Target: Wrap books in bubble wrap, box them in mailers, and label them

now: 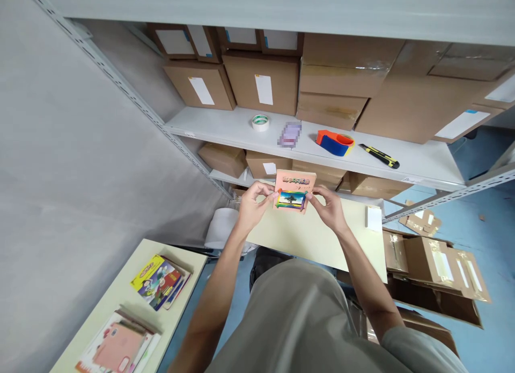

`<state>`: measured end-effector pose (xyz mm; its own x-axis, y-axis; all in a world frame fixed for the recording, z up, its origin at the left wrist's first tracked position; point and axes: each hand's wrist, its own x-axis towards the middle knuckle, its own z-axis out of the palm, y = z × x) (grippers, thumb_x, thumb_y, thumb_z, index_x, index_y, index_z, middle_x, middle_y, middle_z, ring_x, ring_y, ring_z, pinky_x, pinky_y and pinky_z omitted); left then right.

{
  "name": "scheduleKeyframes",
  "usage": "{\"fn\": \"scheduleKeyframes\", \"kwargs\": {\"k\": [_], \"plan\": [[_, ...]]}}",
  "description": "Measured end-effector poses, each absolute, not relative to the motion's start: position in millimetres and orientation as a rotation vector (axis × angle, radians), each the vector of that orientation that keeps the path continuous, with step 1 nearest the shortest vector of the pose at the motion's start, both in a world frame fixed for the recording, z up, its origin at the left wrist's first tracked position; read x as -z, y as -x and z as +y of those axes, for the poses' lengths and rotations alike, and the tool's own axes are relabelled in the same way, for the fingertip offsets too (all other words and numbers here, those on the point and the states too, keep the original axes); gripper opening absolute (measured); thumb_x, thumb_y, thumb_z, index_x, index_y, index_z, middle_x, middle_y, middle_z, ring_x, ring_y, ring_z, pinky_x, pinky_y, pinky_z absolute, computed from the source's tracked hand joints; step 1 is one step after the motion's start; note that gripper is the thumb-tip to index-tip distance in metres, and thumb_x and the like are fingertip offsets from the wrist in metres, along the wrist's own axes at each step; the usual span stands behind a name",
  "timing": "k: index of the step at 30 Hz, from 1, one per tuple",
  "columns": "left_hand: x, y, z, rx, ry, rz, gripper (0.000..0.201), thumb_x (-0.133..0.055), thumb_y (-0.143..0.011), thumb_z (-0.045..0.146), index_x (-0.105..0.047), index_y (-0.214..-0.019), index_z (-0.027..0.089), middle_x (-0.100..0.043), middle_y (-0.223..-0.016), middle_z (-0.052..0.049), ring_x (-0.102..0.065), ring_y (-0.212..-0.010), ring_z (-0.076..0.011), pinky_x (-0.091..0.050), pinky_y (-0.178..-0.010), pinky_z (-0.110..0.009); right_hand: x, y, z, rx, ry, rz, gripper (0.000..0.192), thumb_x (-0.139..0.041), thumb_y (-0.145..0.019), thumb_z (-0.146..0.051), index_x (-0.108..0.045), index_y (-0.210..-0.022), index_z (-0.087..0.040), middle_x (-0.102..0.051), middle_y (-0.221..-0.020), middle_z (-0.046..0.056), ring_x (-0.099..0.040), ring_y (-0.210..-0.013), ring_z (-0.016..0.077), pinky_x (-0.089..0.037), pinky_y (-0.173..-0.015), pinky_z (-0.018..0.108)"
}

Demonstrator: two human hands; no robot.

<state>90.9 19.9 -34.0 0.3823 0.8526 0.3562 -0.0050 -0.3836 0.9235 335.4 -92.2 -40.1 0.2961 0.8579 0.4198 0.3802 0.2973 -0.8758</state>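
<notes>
A small pink book (295,182) with a tree picture on its cover is held up in front of me, above the pale yellow table (314,236). My left hand (255,201) pinches its left edge between thumb and fingers. On the opposite edge, my right hand (328,205) grips it the same way. The cover faces me, with large lettering across the upper part.
A shelf (237,129) ahead bears a tape roll (260,123), an orange-and-blue tape dispenser (335,143), a yellow-black box cutter (380,155) and cardboard boxes (261,83). Books (155,282) lie on a left-hand table (120,292). Open cartons (430,260) stand at right.
</notes>
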Motion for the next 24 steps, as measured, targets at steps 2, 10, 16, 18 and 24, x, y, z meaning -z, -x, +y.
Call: {"fn": "scheduleKeyframes", "kwargs": {"k": [2,10,16,18,24], "plan": [[37,-91,22,-1.096,-1.702,0.784,0.042,-0.091,-0.093,0.06,-0.069,-0.091,0.024,-0.082,-0.099,-0.006,-0.077,-0.094,-0.0221,-0.06,-0.087,-0.035,45,-335,-91,-0.538,1.313,-1.224,0.044,-0.079,-0.104,-0.068,-0.078,-0.122,-0.028,-0.086,-0.103,0.007,-0.079,-0.098,0.0274,-0.064,-0.089,0.044],[26,-90,22,-1.043,-1.795,0.773,0.04,-0.077,-0.104,0.064,-0.085,-0.103,0.025,-0.086,-0.112,-0.01,-0.079,-0.111,-0.0276,-0.062,-0.096,-0.038,40,-336,-92,-0.627,1.295,-1.112,0.042,-0.077,-0.103,-0.071,-0.08,-0.104,-0.029,-0.086,-0.112,0.008,-0.079,-0.108,0.0281,-0.064,-0.092,0.042],[30,-94,28,-0.962,-1.709,0.779,0.045,-0.087,-0.094,0.067,-0.087,-0.107,0.023,-0.087,-0.113,-0.011,-0.081,-0.106,-0.0276,-0.063,-0.09,-0.036,39,-343,-89,-0.727,1.267,-1.097,0.049,-0.092,-0.087,-0.073,-0.087,-0.106,-0.028,-0.089,-0.107,0.008,-0.08,-0.095,0.0267,-0.065,-0.088,0.042],[35,-102,30,-0.952,-1.664,0.86,0.049,-0.086,-0.093,0.071,-0.084,-0.095,0.022,-0.084,-0.09,-0.008,-0.078,-0.085,-0.024,-0.061,-0.078,-0.033,39,-339,-85,-0.779,1.283,-1.05,0.051,-0.089,-0.09,-0.076,-0.083,-0.09,-0.026,-0.084,-0.084,0.006,-0.076,-0.078,0.0241,-0.063,-0.078,0.04],[43,-122,36,-0.973,-1.576,0.958,0.062,-0.084,-0.088,0.083,-0.077,-0.079,0.022,-0.072,-0.066,-0.002,-0.067,-0.064,-0.0182,-0.054,-0.067,-0.031,38,-332,-72,-0.868,1.296,-0.987,0.063,-0.085,-0.089,-0.085,-0.074,-0.075,-0.025,-0.079,-0.07,0.007,-0.065,-0.061,0.0196,-0.059,-0.065,0.037]]}}
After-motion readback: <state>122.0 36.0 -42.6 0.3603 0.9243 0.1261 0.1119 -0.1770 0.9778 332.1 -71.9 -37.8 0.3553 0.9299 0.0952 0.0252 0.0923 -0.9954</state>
